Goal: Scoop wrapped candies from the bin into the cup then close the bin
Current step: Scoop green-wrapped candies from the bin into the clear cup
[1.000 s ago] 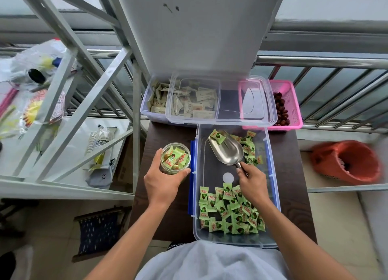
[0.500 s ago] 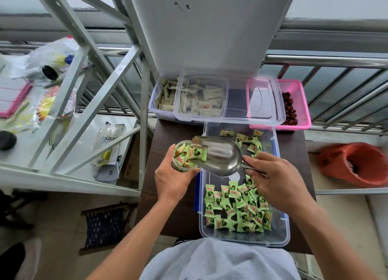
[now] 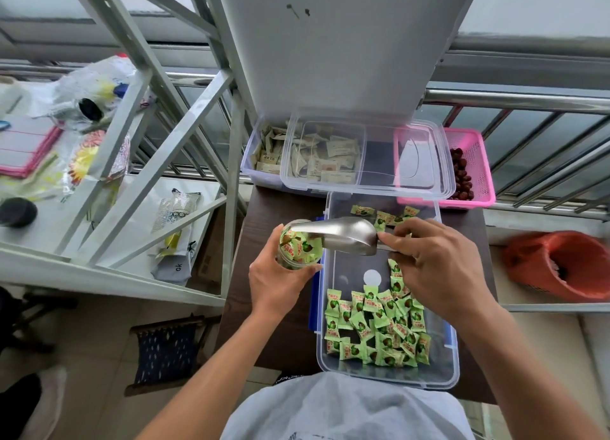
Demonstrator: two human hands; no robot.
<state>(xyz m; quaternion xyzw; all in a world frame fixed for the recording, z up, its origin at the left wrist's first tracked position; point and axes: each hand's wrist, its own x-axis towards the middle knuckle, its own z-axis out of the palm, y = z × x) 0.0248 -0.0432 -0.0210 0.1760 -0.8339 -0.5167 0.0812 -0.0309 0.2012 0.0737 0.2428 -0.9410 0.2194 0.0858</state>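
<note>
A clear plastic bin (image 3: pixel 449 357) lies open on the dark table (image 3: pixel 277 347), with several green wrapped candies (image 3: pixel 376 327) heaped at its near end and a few at the far end. My left hand (image 3: pixel 280 281) grips a small clear cup (image 3: pixel 298 249) full of green candies, just left of the bin. My right hand (image 3: pixel 439 268) holds the handle of a metal scoop (image 3: pixel 343 235). The scoop is tipped with its mouth over the cup's rim. The bin's clear lid (image 3: pixel 409 162) lies behind it across two other containers.
Behind the bin stand a clear box of beige sachets (image 3: pixel 264 155) and a pink basket of dark red fruit (image 3: pixel 472 172). A metal railing (image 3: pixel 528 99) runs along the back. A white frame shelf (image 3: pixel 109 268) with cluttered items stands left, an orange bag (image 3: pixel 561 264) right.
The scoop rose from the bin's far end, carrying candy, and swung left over the cup. It now tips further, and the cup looks fuller. My left hand kept hold of the cup.
</note>
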